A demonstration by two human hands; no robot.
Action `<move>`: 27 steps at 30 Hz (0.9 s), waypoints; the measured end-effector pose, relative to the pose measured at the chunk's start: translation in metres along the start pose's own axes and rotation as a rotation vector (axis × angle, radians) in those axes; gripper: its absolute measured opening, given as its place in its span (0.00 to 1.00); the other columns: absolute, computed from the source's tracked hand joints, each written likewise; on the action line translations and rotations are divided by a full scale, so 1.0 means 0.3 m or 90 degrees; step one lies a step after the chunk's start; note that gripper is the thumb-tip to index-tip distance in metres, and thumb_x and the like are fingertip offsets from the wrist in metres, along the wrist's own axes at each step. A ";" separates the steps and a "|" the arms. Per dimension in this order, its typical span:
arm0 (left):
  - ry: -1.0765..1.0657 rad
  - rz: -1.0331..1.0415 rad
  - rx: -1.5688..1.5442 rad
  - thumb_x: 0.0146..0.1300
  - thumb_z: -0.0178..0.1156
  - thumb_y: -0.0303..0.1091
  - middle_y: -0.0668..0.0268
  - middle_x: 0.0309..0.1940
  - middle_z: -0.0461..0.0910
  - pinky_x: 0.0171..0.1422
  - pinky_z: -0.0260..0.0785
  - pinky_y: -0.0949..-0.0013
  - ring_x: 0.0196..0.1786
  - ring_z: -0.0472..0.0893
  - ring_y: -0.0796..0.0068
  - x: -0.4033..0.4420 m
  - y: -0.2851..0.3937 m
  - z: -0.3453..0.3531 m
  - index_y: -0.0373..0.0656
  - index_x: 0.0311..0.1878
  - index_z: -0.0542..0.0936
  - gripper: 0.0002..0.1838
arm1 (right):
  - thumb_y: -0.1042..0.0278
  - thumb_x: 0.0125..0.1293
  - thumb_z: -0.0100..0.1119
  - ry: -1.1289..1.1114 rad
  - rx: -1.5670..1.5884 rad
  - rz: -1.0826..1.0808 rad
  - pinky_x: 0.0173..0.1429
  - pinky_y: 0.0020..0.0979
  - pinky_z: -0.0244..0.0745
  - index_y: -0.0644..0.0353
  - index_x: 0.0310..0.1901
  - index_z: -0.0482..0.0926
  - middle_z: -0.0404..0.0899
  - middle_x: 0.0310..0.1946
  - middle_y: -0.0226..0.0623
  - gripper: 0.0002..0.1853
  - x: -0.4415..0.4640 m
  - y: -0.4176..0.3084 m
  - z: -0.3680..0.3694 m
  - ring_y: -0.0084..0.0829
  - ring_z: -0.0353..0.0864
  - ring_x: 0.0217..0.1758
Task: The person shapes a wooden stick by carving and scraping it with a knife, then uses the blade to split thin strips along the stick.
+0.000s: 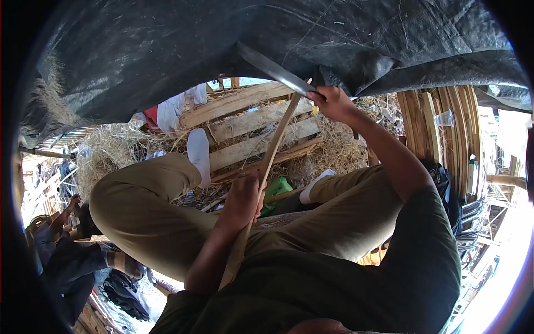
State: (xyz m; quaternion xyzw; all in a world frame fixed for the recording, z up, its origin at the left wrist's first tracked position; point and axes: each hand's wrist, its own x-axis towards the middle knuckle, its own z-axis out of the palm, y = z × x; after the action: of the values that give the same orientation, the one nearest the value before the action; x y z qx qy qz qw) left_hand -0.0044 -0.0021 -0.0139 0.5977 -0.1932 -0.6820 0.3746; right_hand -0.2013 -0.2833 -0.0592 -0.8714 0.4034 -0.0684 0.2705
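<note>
Stick (274,146), slanting up before me: likely light, stiff, best held mid-length, where my left hand (242,200) clamps it; my right hand (334,104) grips a knife (273,68) at the stick's top.

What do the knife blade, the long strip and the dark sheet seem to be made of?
Knife blade: probably steel, smooth, because it has a grey metallic shine. Long strip: bare wood or perhaps bamboo, as it is pale tan without visible coating. Dark sheet: likely plastic tarpaulin, slightly glossy, with creases catching light.
</note>
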 end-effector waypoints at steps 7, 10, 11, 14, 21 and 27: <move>-0.022 -0.102 -0.165 0.73 0.43 0.48 0.74 0.09 0.58 0.12 0.50 0.73 0.08 0.55 0.82 0.021 0.018 -0.013 0.48 0.31 0.67 0.17 | 0.58 0.75 0.57 0.030 0.034 -0.085 0.23 0.37 0.68 0.64 0.33 0.79 0.79 0.19 0.41 0.17 0.004 -0.042 0.037 0.32 0.79 0.18; -0.020 -0.106 -0.168 0.73 0.45 0.50 0.74 0.09 0.57 0.12 0.49 0.74 0.07 0.55 0.82 0.011 0.031 -0.013 0.49 0.30 0.66 0.18 | 0.60 0.75 0.57 0.018 0.066 -0.005 0.24 0.38 0.68 0.65 0.33 0.79 0.78 0.19 0.45 0.17 0.009 -0.045 -0.011 0.36 0.80 0.19; -0.027 -0.106 -0.174 0.73 0.45 0.50 0.74 0.09 0.57 0.12 0.49 0.74 0.07 0.55 0.82 0.009 0.028 -0.012 0.49 0.30 0.66 0.18 | 0.59 0.75 0.57 0.044 0.068 -0.061 0.24 0.38 0.68 0.65 0.33 0.79 0.77 0.19 0.45 0.17 -0.018 -0.068 0.013 0.36 0.80 0.19; -0.022 -0.137 -0.196 0.73 0.45 0.50 0.75 0.08 0.57 0.12 0.49 0.74 0.07 0.55 0.82 0.009 0.032 -0.004 0.50 0.29 0.66 0.18 | 0.57 0.76 0.55 0.071 0.055 -0.166 0.24 0.38 0.70 0.63 0.33 0.79 0.77 0.17 0.42 0.18 -0.070 -0.145 0.063 0.34 0.80 0.19; -0.045 -0.162 -0.204 0.73 0.46 0.51 0.76 0.08 0.56 0.13 0.47 0.75 0.07 0.54 0.83 0.002 0.048 0.008 0.53 0.28 0.66 0.19 | 0.54 0.76 0.54 0.031 0.019 -0.057 0.23 0.37 0.70 0.62 0.36 0.80 0.77 0.17 0.39 0.18 -0.032 -0.120 0.014 0.31 0.79 0.18; -0.060 -0.174 -0.228 0.73 0.47 0.52 0.76 0.08 0.56 0.13 0.46 0.76 0.07 0.53 0.84 -0.002 0.048 0.001 0.54 0.27 0.66 0.19 | 0.51 0.76 0.53 -0.037 0.021 -0.009 0.28 0.39 0.74 0.64 0.36 0.82 0.80 0.20 0.43 0.22 0.012 -0.095 -0.005 0.34 0.82 0.22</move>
State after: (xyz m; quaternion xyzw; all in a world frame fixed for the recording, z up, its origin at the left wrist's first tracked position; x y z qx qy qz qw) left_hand -0.0005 -0.0110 -0.0033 0.5097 -0.0034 -0.7770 0.3696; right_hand -0.1805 -0.2715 -0.0433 -0.8712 0.3880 -0.0515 0.2963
